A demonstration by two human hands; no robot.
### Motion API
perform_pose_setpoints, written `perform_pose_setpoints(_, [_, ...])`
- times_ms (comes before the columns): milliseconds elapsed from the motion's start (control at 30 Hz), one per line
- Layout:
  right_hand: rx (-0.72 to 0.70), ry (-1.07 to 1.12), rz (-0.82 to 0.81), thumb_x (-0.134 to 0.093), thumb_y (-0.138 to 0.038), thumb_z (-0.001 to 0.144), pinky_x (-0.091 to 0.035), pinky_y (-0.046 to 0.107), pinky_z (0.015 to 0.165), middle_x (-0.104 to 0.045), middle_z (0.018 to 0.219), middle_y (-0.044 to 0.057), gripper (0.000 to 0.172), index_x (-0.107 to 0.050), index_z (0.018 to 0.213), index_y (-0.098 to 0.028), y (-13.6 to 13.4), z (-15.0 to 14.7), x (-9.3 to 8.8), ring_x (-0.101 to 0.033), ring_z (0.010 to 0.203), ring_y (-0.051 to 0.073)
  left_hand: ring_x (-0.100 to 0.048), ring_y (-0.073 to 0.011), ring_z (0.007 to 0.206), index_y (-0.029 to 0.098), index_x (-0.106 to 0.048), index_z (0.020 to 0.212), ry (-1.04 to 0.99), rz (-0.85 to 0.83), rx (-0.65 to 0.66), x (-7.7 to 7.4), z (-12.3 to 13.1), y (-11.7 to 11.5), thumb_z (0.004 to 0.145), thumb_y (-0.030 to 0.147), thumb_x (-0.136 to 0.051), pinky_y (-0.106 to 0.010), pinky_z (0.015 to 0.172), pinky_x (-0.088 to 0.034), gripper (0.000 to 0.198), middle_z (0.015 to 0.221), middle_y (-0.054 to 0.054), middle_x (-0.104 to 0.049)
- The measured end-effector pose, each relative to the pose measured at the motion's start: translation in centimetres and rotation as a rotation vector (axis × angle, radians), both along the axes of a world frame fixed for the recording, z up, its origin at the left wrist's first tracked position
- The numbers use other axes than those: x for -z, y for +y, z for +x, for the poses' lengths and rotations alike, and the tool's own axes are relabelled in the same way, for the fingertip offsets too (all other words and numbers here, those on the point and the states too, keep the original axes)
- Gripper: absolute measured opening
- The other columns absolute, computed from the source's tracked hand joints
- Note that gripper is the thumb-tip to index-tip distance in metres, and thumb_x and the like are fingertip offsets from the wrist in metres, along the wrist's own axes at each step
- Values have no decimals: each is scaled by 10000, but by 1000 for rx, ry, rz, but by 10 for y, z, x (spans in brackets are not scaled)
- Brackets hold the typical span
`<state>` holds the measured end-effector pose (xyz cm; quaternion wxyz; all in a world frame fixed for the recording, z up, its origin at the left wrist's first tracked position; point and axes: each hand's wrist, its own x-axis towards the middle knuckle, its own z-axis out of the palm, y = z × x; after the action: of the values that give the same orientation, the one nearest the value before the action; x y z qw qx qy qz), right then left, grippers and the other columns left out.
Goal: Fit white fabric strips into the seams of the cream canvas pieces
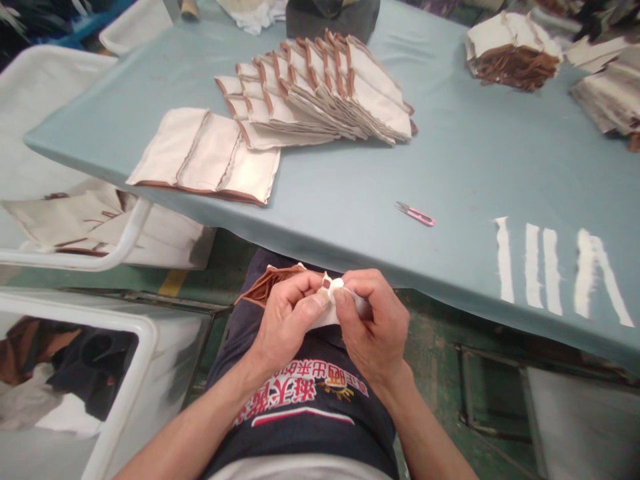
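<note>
Over my lap, my left hand (295, 310) and my right hand (373, 320) meet, thumbs and fingers pinching the edge of one fabric piece (320, 321). Its outside is off-white, and a brown fabric part (267, 285) spreads out left of my left hand. A small white bit of cloth (336, 285) shows between my thumb tips; whether it is part of the same piece I cannot tell. On the table ahead lie pink-handled thread snips (417, 215), apart from both hands.
The blue-green table (350, 220) carries a fanned stack of cream-and-brown sewn pieces (320, 87), one flat sewn piece (205, 153), several white strips (553, 270) and a bundle (515, 47) at back right. White bins (145, 333) with fabric stand at left. A metal frame (465, 387) is below right.
</note>
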<state>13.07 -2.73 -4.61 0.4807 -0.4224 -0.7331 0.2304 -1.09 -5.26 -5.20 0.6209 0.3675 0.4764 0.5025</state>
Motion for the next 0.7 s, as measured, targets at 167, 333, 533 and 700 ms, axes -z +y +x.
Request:
perform_pose_setpoints(167, [7,-32,18,-598,-152,988,-533,324,695,-689,822,25,156,-574,868,-248,1,1,0,-663,754,179,-404,-118,606,157,-596,758,50,21,5,0,-1,3,877,419,-647,-249,553,-324,292,686,23,-477])
perform_pose_setpoints(333, [16,-67,43,-606,-163,984,-550,326,695,-704,822,29,149,-584,865,-251,2,2,2,-679,753,183,-400,-124,610,165,-608,764,43,13,25,9,-4,4,890,371,-591,-251,555,-327,243,706,13,-501])
perform_pose_setpoints(533, [-11,-143,82,-624,-159,985,-563,309,697,-720,842,40,142,-591,883,-253,5,5,5,-697,762,181,-425,-128,615,163,-615,763,104,13,26,8,-5,4,903,398,-601,-254,561,-336,273,710,12,-512])
perform_pose_setpoints(700, [-32,-114,55,-628,-137,975,-549,302,705,-703,834,32,155,-579,878,-247,4,5,5,-679,760,176,-394,-111,585,161,-605,754,89,19,21,8,-4,4,877,377,-638,-249,547,-315,251,690,29,-474])
